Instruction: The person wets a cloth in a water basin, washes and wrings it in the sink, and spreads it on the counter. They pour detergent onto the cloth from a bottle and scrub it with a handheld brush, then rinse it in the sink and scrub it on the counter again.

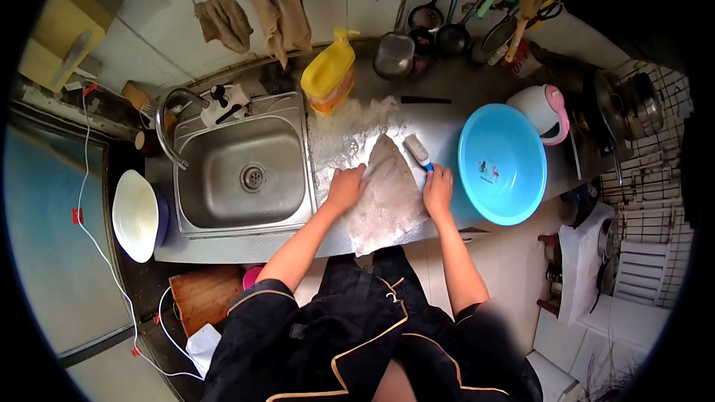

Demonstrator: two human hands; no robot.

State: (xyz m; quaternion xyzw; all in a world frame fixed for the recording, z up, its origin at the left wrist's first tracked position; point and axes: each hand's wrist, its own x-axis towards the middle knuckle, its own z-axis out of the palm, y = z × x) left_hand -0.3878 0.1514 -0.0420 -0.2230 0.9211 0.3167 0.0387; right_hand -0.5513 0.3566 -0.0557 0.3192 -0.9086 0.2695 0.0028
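A wet greyish-beige cloth (387,205) is spread on the metal counter, its lower edge reaching the counter's front. My left hand (346,187) is at the cloth's left edge, fingers bent and thumb over the fabric, holding it. By the right edge, my right hand (438,192) is closed around the blue handle of a small scrubbing brush (418,151). The brush's pale head points up and away, just beside the cloth. Suds and water (346,138) cover the counter behind and left of the cloth. My right palm hides most of the handle.
A steel sink (294,208) with a tap (170,134) is to the left. A light-blue basin (465,171) stands right, near a white-pink kettle (529,108). Behind are a yellow detergent jug (328,74), a dark knife-like strip (425,100) and hanging utensils (454,37).
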